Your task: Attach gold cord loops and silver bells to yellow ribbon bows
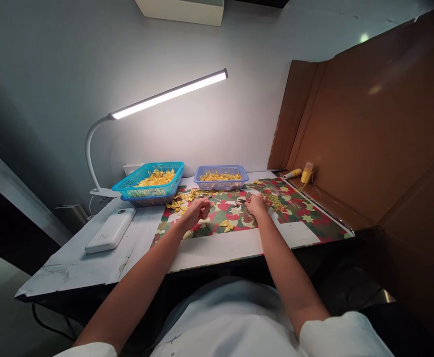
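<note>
Both forearms reach forward over the table [90,267] onto a patterned mat [306,218] (red, green and cream shapes). The left hand [199,208] rests on the mat with its fingers curled inward into a loose fist; what it encloses is too small to tell. The right hand [257,202] lies just beside it, apart from it, fingers bent down over the mat; a thin dark tool [241,201] shows at its fingertips, though the grip itself cannot be made out.

Small yellow pieces [226,225] lie scattered on the mat, some between and just in front of the hands, more in a loose pile [187,197] behind the left hand.

Behind the mat stand two baskets holding more yellow pieces: a teal basket [148,186] at left and a blue basket [220,184] at right. A lit lamp [168,94] arches over them. A white box [110,230] lies left of the mat. A cardboard screen [369,124] stands at right, with a yellow bottle [306,173] near its base.
</note>
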Demonstrator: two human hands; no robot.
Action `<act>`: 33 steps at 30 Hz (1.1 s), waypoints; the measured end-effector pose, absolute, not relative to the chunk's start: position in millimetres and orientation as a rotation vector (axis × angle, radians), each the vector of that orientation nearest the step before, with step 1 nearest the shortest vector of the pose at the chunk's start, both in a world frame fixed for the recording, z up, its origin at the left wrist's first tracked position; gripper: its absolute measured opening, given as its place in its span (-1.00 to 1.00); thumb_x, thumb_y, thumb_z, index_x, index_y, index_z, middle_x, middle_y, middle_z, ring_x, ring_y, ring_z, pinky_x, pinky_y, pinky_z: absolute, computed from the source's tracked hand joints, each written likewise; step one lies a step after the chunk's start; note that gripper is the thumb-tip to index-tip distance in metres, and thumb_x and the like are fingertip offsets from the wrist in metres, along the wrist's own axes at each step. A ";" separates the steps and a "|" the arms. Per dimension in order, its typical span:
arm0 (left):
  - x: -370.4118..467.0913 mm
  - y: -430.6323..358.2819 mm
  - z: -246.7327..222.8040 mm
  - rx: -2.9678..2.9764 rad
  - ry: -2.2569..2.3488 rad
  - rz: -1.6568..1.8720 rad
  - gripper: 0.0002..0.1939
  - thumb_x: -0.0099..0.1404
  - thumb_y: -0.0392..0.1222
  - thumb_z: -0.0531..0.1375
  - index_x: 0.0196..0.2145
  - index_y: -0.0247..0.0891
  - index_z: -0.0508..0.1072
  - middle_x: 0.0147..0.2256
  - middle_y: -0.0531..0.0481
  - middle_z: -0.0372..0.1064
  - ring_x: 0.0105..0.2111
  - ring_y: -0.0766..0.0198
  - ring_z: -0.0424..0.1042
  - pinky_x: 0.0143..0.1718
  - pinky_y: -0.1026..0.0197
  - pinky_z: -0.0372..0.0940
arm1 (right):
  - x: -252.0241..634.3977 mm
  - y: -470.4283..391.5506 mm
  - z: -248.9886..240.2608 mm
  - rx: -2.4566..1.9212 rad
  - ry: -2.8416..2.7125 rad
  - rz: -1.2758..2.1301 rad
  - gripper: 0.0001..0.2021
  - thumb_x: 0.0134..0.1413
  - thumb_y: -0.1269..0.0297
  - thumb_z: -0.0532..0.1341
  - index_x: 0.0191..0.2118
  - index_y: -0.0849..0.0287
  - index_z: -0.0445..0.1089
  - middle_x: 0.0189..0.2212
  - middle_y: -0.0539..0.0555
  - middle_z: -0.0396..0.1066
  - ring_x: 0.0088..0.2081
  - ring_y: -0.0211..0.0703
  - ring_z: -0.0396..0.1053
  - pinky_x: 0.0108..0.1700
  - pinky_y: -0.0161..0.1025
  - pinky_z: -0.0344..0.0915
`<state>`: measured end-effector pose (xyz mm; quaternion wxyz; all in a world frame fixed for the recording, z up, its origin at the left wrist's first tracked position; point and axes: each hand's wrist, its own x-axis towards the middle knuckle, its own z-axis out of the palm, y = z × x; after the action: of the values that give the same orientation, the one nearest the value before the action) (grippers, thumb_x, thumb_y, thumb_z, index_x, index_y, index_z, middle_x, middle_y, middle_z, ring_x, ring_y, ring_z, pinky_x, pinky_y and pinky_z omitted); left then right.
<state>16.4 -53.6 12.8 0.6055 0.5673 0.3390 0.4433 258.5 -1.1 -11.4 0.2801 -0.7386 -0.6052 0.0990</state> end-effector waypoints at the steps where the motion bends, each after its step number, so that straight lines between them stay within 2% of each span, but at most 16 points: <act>1: 16.6 -53.9 13.0 1.314 0.794 1.021 -0.67 0.06 -0.07 0.18 -0.61 -0.21 0.07 -0.65 0.22 -0.19 -0.67 0.48 -0.23 -0.62 0.32 -0.27 | 258.6 0.8 -12.2 -1.970 -1.618 0.289 -0.92 0.02 0.32 0.29 -0.34 0.21 0.48 -0.01 0.41 0.30 0.13 0.37 0.10 0.04 0.25 0.04; 5: 17.7 -52.8 11.9 1.307 0.838 1.039 -0.74 0.05 -0.03 0.20 -0.55 -0.25 0.25 -0.68 0.26 -0.22 -0.68 0.49 -0.24 -0.63 0.34 -0.27 | 258.2 6.7 -11.3 -1.907 -1.549 0.404 -0.91 0.05 0.37 0.25 -0.29 0.24 0.46 0.00 0.42 0.31 0.18 0.32 0.08 0.08 0.17 0.02; 7: 18.5 -51.9 11.5 1.303 0.866 1.073 -0.74 0.04 -0.02 0.21 -0.53 -0.26 0.29 -0.69 0.27 -0.21 -0.69 0.49 -0.23 -0.64 0.35 -0.26 | 255.7 7.0 -8.9 -1.857 -1.538 0.453 -0.86 0.09 0.33 0.22 -0.22 0.25 0.43 -0.05 0.40 0.34 0.13 0.26 0.16 0.03 0.09 0.09; 10: 19.3 -51.1 11.8 1.299 0.924 1.142 -0.72 0.02 0.01 0.22 -0.52 -0.26 0.30 -0.70 0.28 -0.19 -0.70 0.50 -0.22 -0.64 0.35 -0.24 | 244.4 1.1 -4.4 -1.656 -1.616 0.573 -0.79 0.20 0.23 0.10 -0.12 0.19 0.34 -0.18 0.18 0.40 -0.14 -0.06 0.33 -0.14 -0.15 0.23; 12: 19.0 -50.3 12.0 1.305 0.956 1.196 -0.71 0.02 0.03 0.22 -0.52 -0.26 0.31 -0.71 0.28 -0.18 -0.71 0.50 -0.20 -0.65 0.36 -0.22 | 232.8 -7.7 -1.4 -1.334 -1.693 0.836 -0.79 0.21 0.17 0.07 -0.13 0.15 0.29 -0.32 0.04 0.36 -0.35 -0.23 0.28 -0.31 -0.29 0.21; 14: 18.0 -49.1 11.5 1.318 0.979 1.242 -0.70 0.03 0.05 0.20 -0.50 -0.26 0.32 -0.71 0.28 -0.17 -0.71 0.49 -0.18 -0.65 0.36 -0.20 | 221.6 -18.8 1.3 -0.972 -1.722 1.172 -0.74 0.15 0.04 0.13 -0.22 0.15 0.27 -0.45 -0.05 0.26 -0.48 -0.30 0.15 -0.42 -0.33 0.13; 16: 16.9 -47.8 10.5 1.336 0.999 1.269 -0.71 0.03 0.05 0.19 -0.49 -0.25 0.32 -0.71 0.28 -0.15 -0.71 0.48 -0.15 -0.66 0.36 -0.17 | 213.4 -29.2 3.9 -0.798 -1.698 1.368 -0.66 0.05 -0.05 0.21 -0.31 0.15 0.25 -0.50 -0.08 0.19 -0.52 -0.33 0.05 -0.46 -0.34 0.04; 20: 16.8 -47.1 9.4 1.365 1.018 1.263 -0.73 0.06 0.04 0.17 -0.49 -0.24 0.32 -0.71 0.27 -0.13 -0.72 0.46 -0.11 -0.66 0.36 -0.13 | 207.7 -39.0 7.5 -0.746 -1.619 1.497 -0.60 -0.04 -0.09 0.28 -0.36 0.17 0.26 -0.49 -0.07 0.17 -0.51 -0.35 0.04 -0.47 -0.34 0.00; 33: 19.7 -50.0 8.9 1.375 1.004 1.181 -0.74 0.05 0.01 0.19 -0.50 -0.26 0.35 -0.70 0.25 -0.12 -0.71 0.48 -0.12 -0.66 0.36 -0.16 | 206.5 -40.5 13.3 -0.774 -1.565 1.586 -0.63 -0.02 -0.01 0.28 -0.46 0.15 0.16 -0.55 -0.10 0.07 -0.55 -0.37 -0.07 -0.52 -0.35 -0.12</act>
<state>19.7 -50.0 8.9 0.5097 0.5710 0.4168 0.4903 206.5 -40.5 13.3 0.3815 -0.3033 -0.6133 0.6216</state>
